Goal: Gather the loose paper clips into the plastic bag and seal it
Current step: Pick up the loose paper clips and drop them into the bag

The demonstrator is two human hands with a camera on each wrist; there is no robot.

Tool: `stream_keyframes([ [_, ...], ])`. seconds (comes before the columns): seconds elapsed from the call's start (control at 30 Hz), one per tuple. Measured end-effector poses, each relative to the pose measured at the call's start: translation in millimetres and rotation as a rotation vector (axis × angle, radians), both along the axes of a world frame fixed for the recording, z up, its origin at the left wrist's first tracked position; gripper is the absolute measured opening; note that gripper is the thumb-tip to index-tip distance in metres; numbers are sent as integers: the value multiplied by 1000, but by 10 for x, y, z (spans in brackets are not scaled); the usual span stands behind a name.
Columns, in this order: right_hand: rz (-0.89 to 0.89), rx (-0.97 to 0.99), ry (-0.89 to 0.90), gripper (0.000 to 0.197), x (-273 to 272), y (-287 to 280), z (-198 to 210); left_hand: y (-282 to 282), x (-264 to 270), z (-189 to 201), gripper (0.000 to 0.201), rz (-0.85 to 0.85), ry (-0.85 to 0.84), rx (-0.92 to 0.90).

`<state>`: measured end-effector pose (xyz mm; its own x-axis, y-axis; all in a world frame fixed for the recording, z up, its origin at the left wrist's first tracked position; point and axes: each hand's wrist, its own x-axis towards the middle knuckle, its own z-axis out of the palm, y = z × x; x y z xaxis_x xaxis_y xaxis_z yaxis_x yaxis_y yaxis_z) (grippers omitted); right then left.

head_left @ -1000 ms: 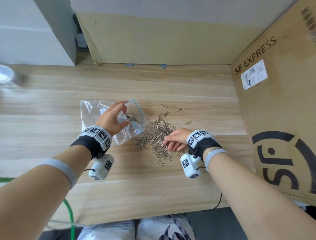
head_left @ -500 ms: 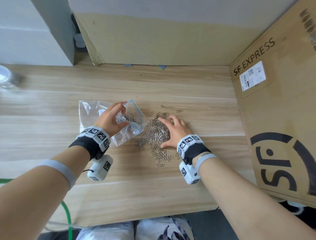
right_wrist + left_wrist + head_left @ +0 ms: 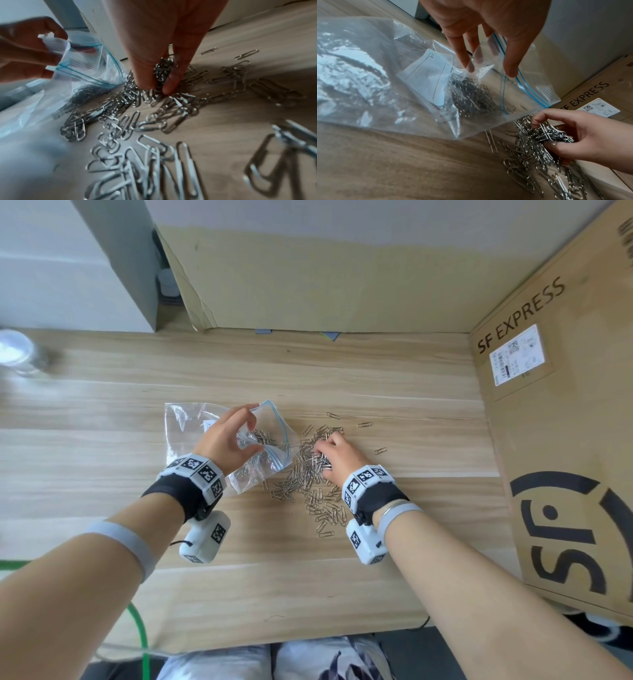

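Bag [image 3: 191, 426] mouth faces right — left hand [image 3: 227, 441] pinches it; right hand [image 3: 337, 455] grips clips [image 3: 308, 474].

Black wrist straps [image 3: 171, 491] carry white marker-printed camera blocks [image 3: 205, 537]; grey forearm bands [image 3: 120, 542].

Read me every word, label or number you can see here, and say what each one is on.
"SF EXPRESS": printed on the cardboard box.
White shipping label on that box: too small to read.
Paper slip inside the plastic bag: marks too blurred to read.
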<state>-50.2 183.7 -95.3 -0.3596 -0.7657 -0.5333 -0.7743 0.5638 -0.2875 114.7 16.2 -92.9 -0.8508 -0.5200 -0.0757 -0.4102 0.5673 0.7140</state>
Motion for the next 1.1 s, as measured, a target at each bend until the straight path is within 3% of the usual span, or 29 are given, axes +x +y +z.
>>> stream_keyframes([
  [0.37, -127, -133, -53, 22, -33, -165, 147, -15, 0, 3, 38, 6, -7, 28],
  [0.6, -76, -256, -81, 25, 55, -612, 420, -15, -2, 37, 40, 2, -7, 35],
  [0.77, -6, -240, -165, 28, 305, -909, 416, -19, 20, 62, 42, 2, 40, 37],
  [1.0, -41, -263, -286, 31, 398, -936, 409, -74, 92, 105, 44, 13, 82, 48],
  [1.1, -114, -311, -269, 21, 252, -836, 428, -88, 90, 84, 42, 18, 48, 30],
])
